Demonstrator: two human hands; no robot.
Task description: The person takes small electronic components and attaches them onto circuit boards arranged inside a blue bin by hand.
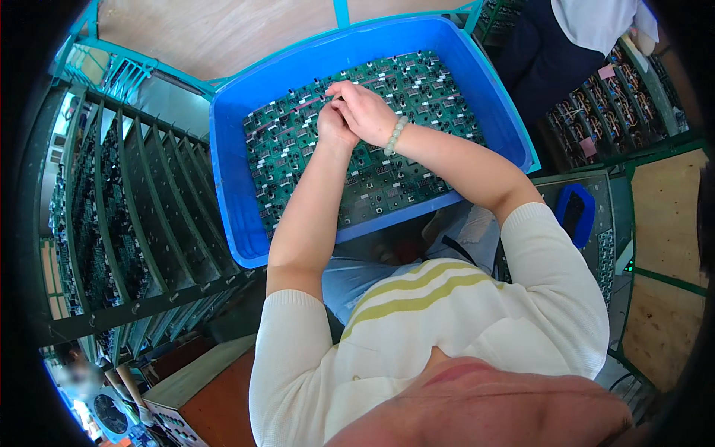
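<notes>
Both hands together over the boards (387,167) in the blue bin (231,194). Left hand (335,127) curled, tucked under the right. Right hand (367,112) bent over it, fingertips pinched on something small, too tiny to tell, near the bin's middle. Bead bracelet (395,135) on the right wrist. Rack (141,216) of more boards just left of the bin. Another person's dark clothing (540,67) at upper right.

place: electronics workshop, probably | signs: blue crate (231,149) of circuit boards (372,171); board racks (126,216)
</notes>
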